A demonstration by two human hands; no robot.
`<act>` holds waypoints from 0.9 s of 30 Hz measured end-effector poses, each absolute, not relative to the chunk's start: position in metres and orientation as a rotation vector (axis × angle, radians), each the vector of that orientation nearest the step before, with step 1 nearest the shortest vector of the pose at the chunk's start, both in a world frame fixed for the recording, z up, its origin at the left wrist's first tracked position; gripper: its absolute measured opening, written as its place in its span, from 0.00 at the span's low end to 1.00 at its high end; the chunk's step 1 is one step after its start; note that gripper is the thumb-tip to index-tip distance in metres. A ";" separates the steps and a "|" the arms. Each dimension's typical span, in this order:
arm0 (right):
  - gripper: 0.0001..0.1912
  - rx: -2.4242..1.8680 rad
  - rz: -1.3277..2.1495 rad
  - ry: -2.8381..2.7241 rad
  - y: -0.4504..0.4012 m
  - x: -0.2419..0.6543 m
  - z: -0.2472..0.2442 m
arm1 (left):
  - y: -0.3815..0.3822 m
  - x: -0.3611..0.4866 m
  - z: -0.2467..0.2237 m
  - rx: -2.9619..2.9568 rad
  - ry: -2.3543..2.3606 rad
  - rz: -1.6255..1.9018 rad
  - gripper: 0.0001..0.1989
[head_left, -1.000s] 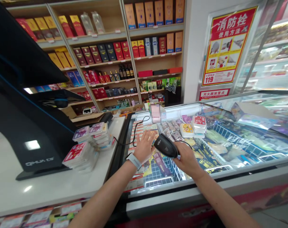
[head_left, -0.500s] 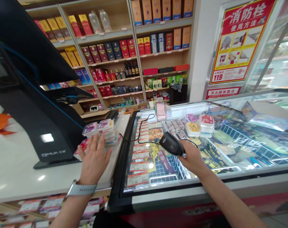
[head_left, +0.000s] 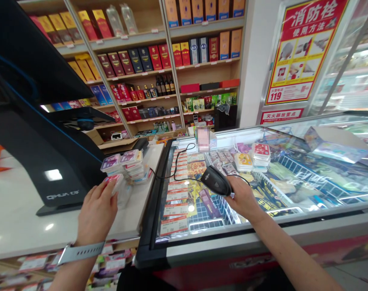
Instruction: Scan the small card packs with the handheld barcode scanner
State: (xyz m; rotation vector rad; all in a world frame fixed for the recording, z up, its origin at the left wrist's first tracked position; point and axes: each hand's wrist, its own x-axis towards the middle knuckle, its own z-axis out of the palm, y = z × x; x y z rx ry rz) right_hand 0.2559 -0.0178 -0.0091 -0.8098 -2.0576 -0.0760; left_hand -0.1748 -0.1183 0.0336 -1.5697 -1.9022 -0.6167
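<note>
My left hand (head_left: pixel 96 211), with a grey watch band at the wrist, has its fingers bent round a clear plastic box (head_left: pixel 122 193) with a red label, on the white counter (head_left: pixel 17 230). Just behind that box are stacked plastic boxes (head_left: pixel 134 166) with purple labels on top. Over the freezer's glass top, my right hand (head_left: pixel 242 198) is closed on a black barcode scanner (head_left: pixel 215 180), whose head points left. Its cable (head_left: pixel 175 165) loops over the glass. Beyond the scanner, a yellow-labelled box (head_left: pixel 243 161) and a stack of red-labelled boxes (head_left: pixel 261 155) rest on the freezer.
A black checkout terminal (head_left: pixel 62 178) rises at the left of the counter. The chest freezer (head_left: pixel 226 242) holds packaged goods in wire baskets, with price tags (head_left: pixel 174 210) along its left side. An opened carton (head_left: pixel 335 145) lies at right. Shelves of boxes and bottles stand behind.
My left hand has moved down and left, and its spread fingers have bent round the red-labelled box. The scanner stays in my right hand. The whole view has shifted slightly.
</note>
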 end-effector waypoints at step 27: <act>0.16 -0.823 -0.095 -2.062 -0.018 0.256 -0.010 | -0.086 -0.058 0.027 -1.727 -2.343 -2.825 0.24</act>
